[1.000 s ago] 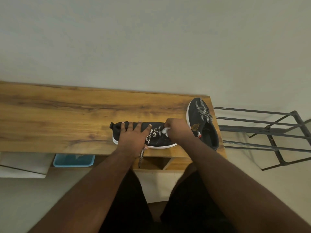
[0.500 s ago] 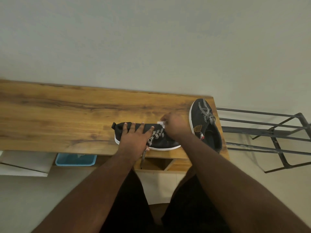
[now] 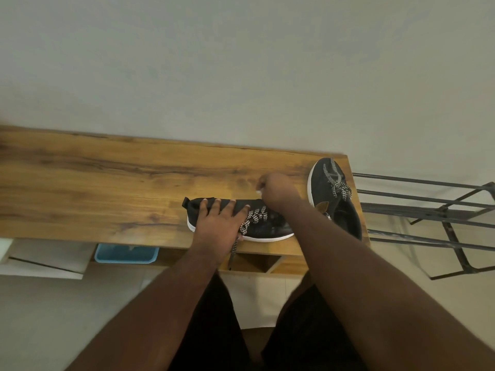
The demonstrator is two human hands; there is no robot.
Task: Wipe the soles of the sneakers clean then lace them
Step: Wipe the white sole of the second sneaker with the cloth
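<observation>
A black sneaker (image 3: 267, 227) with a white sole and black-and-white laces lies on the wooden table (image 3: 107, 188), near its front edge. My left hand (image 3: 218, 223) rests flat on its heel end with straight fingers. My right hand (image 3: 277, 192) is behind the toe end, holding a small white cloth (image 3: 258, 191) of which only a corner shows. A second black sneaker (image 3: 334, 194) lies at the table's right end, its laces tied. One lace end (image 3: 232, 253) hangs over the front edge.
A dark metal rack (image 3: 428, 218) stands just right of the table. Under the table sit a blue basket (image 3: 126, 254) and a white box (image 3: 45, 259). A plain wall runs behind the table.
My right hand with the white cloth has moved from the near sneaker's toe to behind it, farther from me. The left hand has stayed on the heel.
</observation>
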